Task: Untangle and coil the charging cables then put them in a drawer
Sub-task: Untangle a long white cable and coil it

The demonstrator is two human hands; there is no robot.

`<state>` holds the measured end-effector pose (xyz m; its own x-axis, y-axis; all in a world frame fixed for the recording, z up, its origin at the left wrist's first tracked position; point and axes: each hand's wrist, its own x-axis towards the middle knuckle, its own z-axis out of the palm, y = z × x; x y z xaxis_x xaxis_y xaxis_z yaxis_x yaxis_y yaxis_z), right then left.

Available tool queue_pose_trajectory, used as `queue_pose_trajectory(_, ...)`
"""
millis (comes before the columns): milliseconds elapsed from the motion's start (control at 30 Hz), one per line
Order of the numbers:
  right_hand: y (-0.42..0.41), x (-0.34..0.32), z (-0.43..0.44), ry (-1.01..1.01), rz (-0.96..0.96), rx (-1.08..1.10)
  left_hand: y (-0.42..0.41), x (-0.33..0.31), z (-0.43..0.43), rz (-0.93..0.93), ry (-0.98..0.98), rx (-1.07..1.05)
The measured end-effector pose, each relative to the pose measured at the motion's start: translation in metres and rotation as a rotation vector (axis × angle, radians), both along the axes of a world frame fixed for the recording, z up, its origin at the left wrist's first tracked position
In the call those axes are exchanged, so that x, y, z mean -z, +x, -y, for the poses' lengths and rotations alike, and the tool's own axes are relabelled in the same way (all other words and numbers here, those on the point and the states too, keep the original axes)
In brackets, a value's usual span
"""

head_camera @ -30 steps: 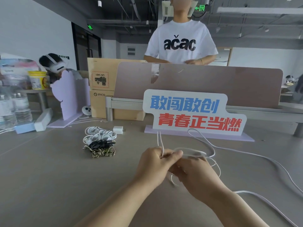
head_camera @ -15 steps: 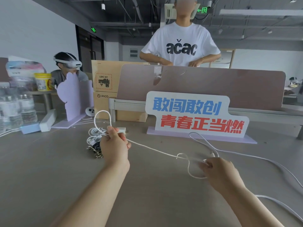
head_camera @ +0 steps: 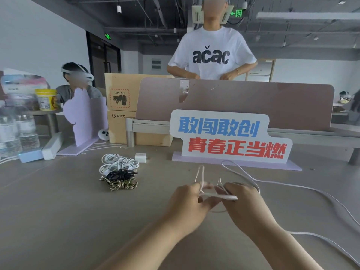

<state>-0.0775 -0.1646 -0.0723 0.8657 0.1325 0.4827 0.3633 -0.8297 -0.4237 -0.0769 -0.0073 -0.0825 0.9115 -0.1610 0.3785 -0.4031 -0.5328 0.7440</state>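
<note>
While the left hand (head_camera: 187, 201) and right hand (head_camera: 243, 203) pinch the white cable (head_camera: 218, 196) above the desk (head_camera: 58, 211), its tail trails rightward; limp and light, probably best held at the gathered loops.

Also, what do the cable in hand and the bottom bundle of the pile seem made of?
Thin white cable: smooth, matte rubbery plastic sheath, probably; it bends in soft loops. Speckled tan-and-black coiled cable: looks fabric-braided, from its woven, flecked texture.

My left hand (head_camera: 187, 203) back from coiled pile (head_camera: 118, 170), meets my right hand (head_camera: 243, 205); white cable (head_camera: 220, 196) slack now, looped between them.
</note>
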Motion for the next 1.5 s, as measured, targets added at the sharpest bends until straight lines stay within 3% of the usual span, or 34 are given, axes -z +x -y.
queue_pose_trajectory(133,0.001,0.001,-0.001,-0.067,0.033,-0.081,-0.002,-0.007,0.003,-0.319,-0.465,-0.037)
queue_pose_trajectory(333,0.0,0.004,-0.006,-0.077,0.069,-0.17,-0.006,-0.022,-0.001,-0.719,-0.861,-0.009)
queue_pose_trajectory(467,0.001,0.007,-0.007,0.04,0.02,-0.128,0.003,-0.025,-0.007,-0.615,-1.121,-0.112)
queue_pose_trajectory(600,0.008,0.013,-0.001,0.289,-0.131,0.136,0.009,-0.033,-0.027,-0.462,-1.46,-0.099)
queue_pose_trajectory(733,0.023,0.018,0.019,0.29,-0.226,0.308,0.015,-0.04,-0.048,-0.417,-1.627,-0.024)
queue_pose_trajectory(967,0.036,0.018,0.023,0.075,-0.261,0.405,0.016,-0.043,-0.057,-0.266,-1.563,-0.178)
queue_pose_trajectory(1100,0.044,0.018,0.033,0.198,-0.218,0.482,0.019,-0.044,-0.07,-0.219,-1.558,-0.337)
queue_pose_trajectory(1200,0.05,0.023,0.04,0.254,-0.195,0.551,0.02,-0.046,-0.075,-0.185,-1.441,-0.382)
queue_pose_trajectory(1333,0.046,0.019,0.043,0.462,0.028,0.543,0.023,-0.043,-0.068,-0.22,-1.303,-0.355)
queue_pose_trajectory(1433,0.034,0.008,0.042,0.613,0.184,0.477,0.026,-0.04,-0.063,-0.265,-1.107,-0.404)
queue_pose_trajectory(1500,0.029,0.002,0.038,0.655,0.239,0.433,0.024,-0.039,-0.063,-0.285,-0.721,-0.529)
